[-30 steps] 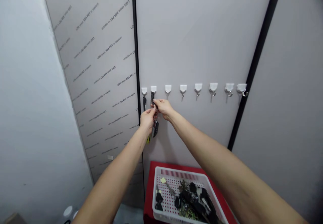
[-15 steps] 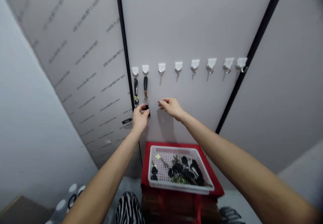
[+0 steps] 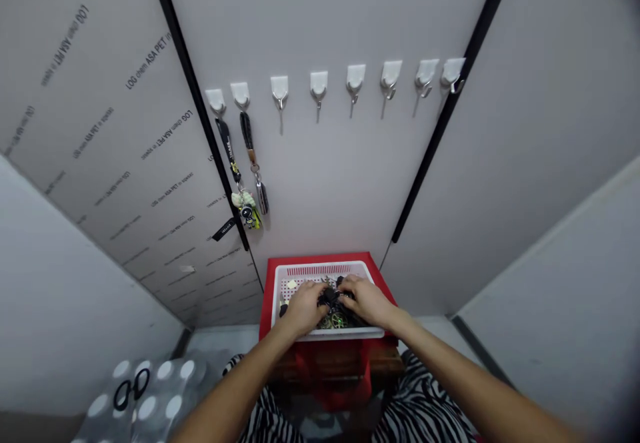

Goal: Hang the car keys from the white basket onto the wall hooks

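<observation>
Fingers (image 3: 316, 287) lowered into white basket (image 3: 345, 334), among dark keys (image 3: 330, 294)

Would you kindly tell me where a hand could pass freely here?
Bare wall lies below the six rightmost hooks, between the hanging keyrings and the black strip, above the white basket. The basket's middle is crowded: the left hand and right hand are among its jumbled keys.

Probably a storage nook (home or office, unclear): wall hooks (image 3: 319, 83), packed bottles (image 3: 147, 408).
</observation>
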Demonstrator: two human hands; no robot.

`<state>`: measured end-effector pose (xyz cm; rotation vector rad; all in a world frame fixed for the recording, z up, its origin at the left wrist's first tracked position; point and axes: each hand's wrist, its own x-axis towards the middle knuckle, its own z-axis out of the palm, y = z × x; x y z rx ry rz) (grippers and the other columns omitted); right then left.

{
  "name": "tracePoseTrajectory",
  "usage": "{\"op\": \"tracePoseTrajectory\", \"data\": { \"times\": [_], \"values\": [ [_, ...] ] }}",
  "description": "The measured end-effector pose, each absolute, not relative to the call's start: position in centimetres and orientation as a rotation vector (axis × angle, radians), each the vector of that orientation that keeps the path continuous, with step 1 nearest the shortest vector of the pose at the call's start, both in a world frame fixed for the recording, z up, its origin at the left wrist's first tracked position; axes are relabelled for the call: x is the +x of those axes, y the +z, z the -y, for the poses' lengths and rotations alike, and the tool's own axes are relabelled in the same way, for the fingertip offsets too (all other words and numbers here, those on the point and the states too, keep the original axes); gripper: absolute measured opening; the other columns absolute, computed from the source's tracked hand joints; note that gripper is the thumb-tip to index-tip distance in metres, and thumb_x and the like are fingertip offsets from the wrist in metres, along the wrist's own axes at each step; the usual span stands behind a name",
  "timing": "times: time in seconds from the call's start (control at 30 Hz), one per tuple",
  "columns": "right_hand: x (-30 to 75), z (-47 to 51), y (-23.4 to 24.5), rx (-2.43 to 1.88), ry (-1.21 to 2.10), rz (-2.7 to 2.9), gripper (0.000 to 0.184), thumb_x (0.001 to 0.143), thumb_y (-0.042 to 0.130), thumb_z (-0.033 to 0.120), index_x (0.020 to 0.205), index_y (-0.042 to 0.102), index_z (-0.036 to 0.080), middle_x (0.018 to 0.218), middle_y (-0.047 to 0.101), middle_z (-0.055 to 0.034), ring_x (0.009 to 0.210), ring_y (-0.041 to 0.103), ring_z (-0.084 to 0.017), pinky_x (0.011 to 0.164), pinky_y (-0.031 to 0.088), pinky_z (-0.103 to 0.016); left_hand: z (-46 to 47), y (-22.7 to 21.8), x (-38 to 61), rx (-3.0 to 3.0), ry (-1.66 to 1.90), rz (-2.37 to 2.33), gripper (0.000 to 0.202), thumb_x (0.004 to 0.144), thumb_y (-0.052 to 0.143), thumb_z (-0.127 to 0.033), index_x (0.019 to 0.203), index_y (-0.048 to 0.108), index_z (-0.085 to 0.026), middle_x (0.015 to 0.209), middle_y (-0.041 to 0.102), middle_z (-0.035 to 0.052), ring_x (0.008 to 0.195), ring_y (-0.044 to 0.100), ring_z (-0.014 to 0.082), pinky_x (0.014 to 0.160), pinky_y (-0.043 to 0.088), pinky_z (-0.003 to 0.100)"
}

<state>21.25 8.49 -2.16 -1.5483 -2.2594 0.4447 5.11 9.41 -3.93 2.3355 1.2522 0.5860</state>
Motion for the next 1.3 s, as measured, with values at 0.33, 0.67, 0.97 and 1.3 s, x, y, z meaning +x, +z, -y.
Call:
{"op": "tracePoseTrajectory", "data": {
  "times": [0.33, 0.67, 0.97, 1.3],
  "values": [
    [21.4, -8.2, -2.2, -1.538, 0.636, 1.961, 0.021, 0.066, 0.04, 0.035, 0.06, 0.053, 0.019, 0.055, 0.052, 0.0005, 0.053, 0.043, -0.011, 0.051, 0.028, -0.021, -9.6, -3.7, 5.7, 2.255, 0.642, -1.346, 0.023, 0.057, 0.048, -0.016, 0.08, 0.049, -0.019, 0.076, 0.049, 0.001, 0.075, 0.043, 0.0142, 0.069, 0.033, 0.026],
    [19.5, -8.5, -2.5, -1.19, 1.375, 1.224, 0.024, 0.06, 0.044, 0.04, 0.054, 0.04, 0.018, 0.047, 0.043, 0.0051, 0.045, 0.041, -0.009, 0.049, 0.031, -0.022, -9.4, -3.9, 5.5, 2.022, 0.892, -1.15, 0.039, 0.056, 0.041, -0.006, 0.093, 0.044, -0.018, 0.092, 0.05, 0.0026, 0.086, 0.043, 0.0132, 0.079, 0.031, 0.028],
    [18.9, -7.8, -2.0, -0.957, 1.548, 0.986, 0.018, 0.061, 0.048, 0.035, 0.057, 0.044, 0.018, 0.056, 0.046, 0.0034, 0.051, 0.043, -0.008, 0.052, 0.033, -0.02, -10.2, -5.4, 5.6, 1.639, 0.883, -0.894, 0.036, 0.06, 0.045, -0.009, 0.095, 0.043, -0.015, 0.089, 0.053, 0.0038, 0.083, 0.047, 0.0124, 0.077, 0.034, 0.026],
    [19.0, -8.3, -3.8, -1.016, 1.581, 1.028, 0.026, 0.056, 0.056, 0.029, 0.048, 0.035, 0.015, 0.037, 0.029, 0.0089, 0.033, 0.021, -0.001, 0.036, 0.017, -0.016, -9.7, -5.3, 5.7, 1.362, 0.899, -0.775, 0.035, 0.056, 0.049, -0.009, 0.09, 0.042, -0.016, 0.079, 0.052, 0.0018, 0.075, 0.047, 0.0104, 0.071, 0.034, 0.024]
  ]
}}
